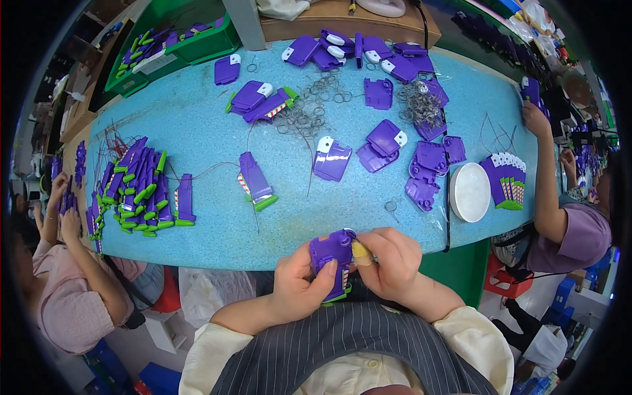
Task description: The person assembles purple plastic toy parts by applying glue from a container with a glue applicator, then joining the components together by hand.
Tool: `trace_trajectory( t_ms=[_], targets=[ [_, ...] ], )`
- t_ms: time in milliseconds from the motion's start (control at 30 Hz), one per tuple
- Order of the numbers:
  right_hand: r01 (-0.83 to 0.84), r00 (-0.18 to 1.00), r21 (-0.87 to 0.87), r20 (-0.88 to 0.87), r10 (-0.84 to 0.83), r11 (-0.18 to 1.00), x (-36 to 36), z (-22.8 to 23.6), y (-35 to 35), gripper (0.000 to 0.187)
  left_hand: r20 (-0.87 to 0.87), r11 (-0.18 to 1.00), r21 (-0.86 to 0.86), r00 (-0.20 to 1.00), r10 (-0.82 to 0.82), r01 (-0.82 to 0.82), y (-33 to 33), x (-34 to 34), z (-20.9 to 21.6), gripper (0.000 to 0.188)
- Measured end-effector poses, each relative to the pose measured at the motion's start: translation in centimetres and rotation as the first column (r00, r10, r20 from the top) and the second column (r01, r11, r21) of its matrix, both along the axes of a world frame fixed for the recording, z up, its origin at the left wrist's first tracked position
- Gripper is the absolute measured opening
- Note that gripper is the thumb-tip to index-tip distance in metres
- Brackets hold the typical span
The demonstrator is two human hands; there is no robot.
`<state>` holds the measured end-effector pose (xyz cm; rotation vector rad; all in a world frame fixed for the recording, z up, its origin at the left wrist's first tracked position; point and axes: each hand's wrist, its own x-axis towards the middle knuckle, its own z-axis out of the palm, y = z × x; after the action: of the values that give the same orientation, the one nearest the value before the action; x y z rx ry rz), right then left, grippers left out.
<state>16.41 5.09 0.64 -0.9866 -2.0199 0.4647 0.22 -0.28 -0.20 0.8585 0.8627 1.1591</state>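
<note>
Near the table's front edge, my left hand [297,275] grips a purple plastic wing-shaped toy part [334,249], its open inner side facing up and a green edge with a striped strip at the bottom. My left thumb presses on its lower half. At the part's upper right corner, my right hand [394,260] is closed, fingertips pinched by a round recess. Whatever those fingertips hold is hidden. A yellow wrap [361,253] covers one right finger. Beyond lie a purple-and-green wing piece [254,179] with thin wires and a purple cover [332,158] with a white corner.
Wire rings [299,115] lie mid-table; more sit among purple shells at right. Wing pieces [138,187] pile at left. A white bowl [470,192] stands near finished-looking wings [507,181]. A green bin [174,56] is far left. Co-workers' arms [550,178] reach in from both sides.
</note>
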Motion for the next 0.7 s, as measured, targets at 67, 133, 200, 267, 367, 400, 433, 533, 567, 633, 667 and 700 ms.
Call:
trace_trajectory(
  t_ms=[67,133,200,267,367,400,433,533,567,633,667,700],
  targets=[
    [-0.020,1.000,0.073,0.010,0.019,0.997,0.3,-0.1,-0.1,0.021,-0.017,1.000,-0.002,1.000,0.000,-0.001,-0.2,0.2,-0.3,0.033],
    [-0.005,0.999,0.063,0.048,0.002,0.998,0.7,0.0,-0.4,0.021,-0.035,1.000,-0.004,0.999,-0.002,0.001,-0.5,0.3,-0.3,0.033],
    [0.009,0.999,0.061,0.041,-0.012,0.998,0.7,0.0,-0.6,0.020,-0.095,1.000,0.018,0.995,-0.005,0.007,-0.7,0.5,-0.3,0.033],
    [0.021,0.999,0.058,0.034,-0.023,0.998,1.0,0.1,-0.6,0.019,-0.158,0.998,0.062,0.987,-0.007,0.017,-0.6,0.5,-0.2,0.032],
    [-0.037,0.999,-0.096,-0.013,0.036,0.995,1.5,0.5,-0.5,0.016,-0.247,0.993,0.117,0.969,0.015,0.015,-0.6,0.9,-0.4,0.032],
    [-0.060,0.998,-0.182,-0.040,0.053,0.981,1.7,0.9,-0.6,0.016,-0.271,0.992,0.129,0.962,0.034,0.002,-0.6,0.9,-0.4,0.032],
    [-0.085,0.995,-0.267,-0.068,0.069,0.960,1.8,1.2,-0.6,0.015,-0.272,0.992,0.128,0.962,0.033,0.002,-0.4,0.8,-0.2,0.032],
    [-0.087,0.995,-0.259,-0.076,0.069,0.962,2.0,1.5,-1.0,0.015,-0.740,0.877,0.420,0.647,0.184,0.232,0.5,0.4,0.4,0.036],
    [-0.087,0.995,-0.259,-0.075,0.070,0.962,1.8,1.2,-1.0,0.015,-0.726,0.863,0.456,0.652,0.221,0.216,0.6,0.6,0.3,0.038],
    [-0.052,0.991,-0.197,-0.127,0.027,0.979,1.4,0.3,-0.9,0.014,-0.709,0.849,0.491,0.657,0.257,0.197,0.8,0.5,0.2,0.040],
    [-0.054,0.992,-0.200,-0.125,0.029,0.978,1.2,0.5,-0.7,0.014,-0.716,0.843,0.489,0.655,0.240,0.226,0.8,0.4,0.2,0.040],
    [-0.077,0.982,-0.375,-0.188,0.006,0.924,1.0,1.0,-0.4,0.013,-0.724,0.836,0.487,0.653,0.222,0.255,0.9,0.2,0.1,0.039]
  ],
)
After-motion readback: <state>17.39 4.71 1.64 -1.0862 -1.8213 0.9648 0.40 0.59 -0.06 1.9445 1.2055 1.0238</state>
